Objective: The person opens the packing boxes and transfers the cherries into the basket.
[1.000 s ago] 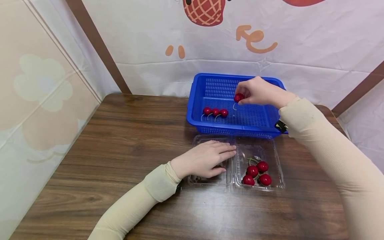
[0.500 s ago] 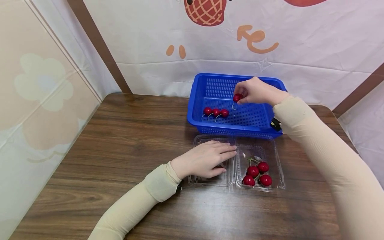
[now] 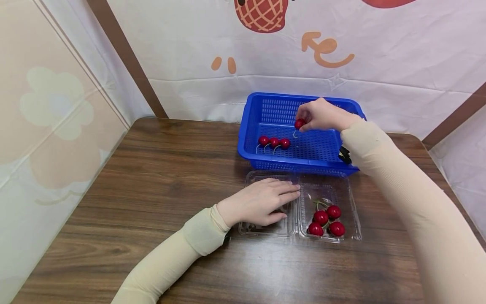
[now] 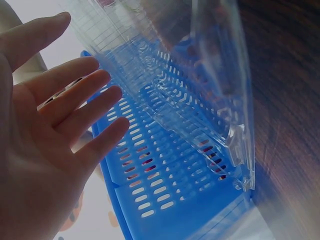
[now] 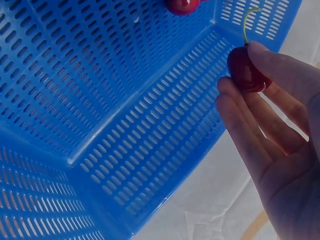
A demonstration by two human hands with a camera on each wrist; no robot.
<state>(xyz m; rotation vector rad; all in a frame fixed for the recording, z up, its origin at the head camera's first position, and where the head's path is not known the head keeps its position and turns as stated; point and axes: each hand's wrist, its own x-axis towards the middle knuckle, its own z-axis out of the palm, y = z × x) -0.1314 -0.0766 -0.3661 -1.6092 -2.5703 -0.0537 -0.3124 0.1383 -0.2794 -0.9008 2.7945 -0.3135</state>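
My right hand (image 3: 319,114) pinches a red cherry (image 3: 299,123) between thumb and fingers, over the inside of a blue plastic basket (image 3: 303,161). The right wrist view shows the held cherry (image 5: 245,70) with its thin stem pointing up and away from the palm. Three more cherries (image 3: 274,142) lie in a row on the basket floor. In front of the basket is an open clear plastic clamshell box (image 3: 351,202). Several cherries (image 3: 321,217) sit in its right half. Over the left half lies my left hand (image 3: 262,200), fingers extended and holding nothing.
The basket stands at the back of the brown wooden table (image 3: 152,169), close to a printed fabric wall (image 3: 182,97). The clamshell box sits directly before the basket's near side. Bare wood shows to the left and in front.
My right hand has shifted very slightly left with the cherry, and the right forearm has swung left. The left hand stays in place over the box.
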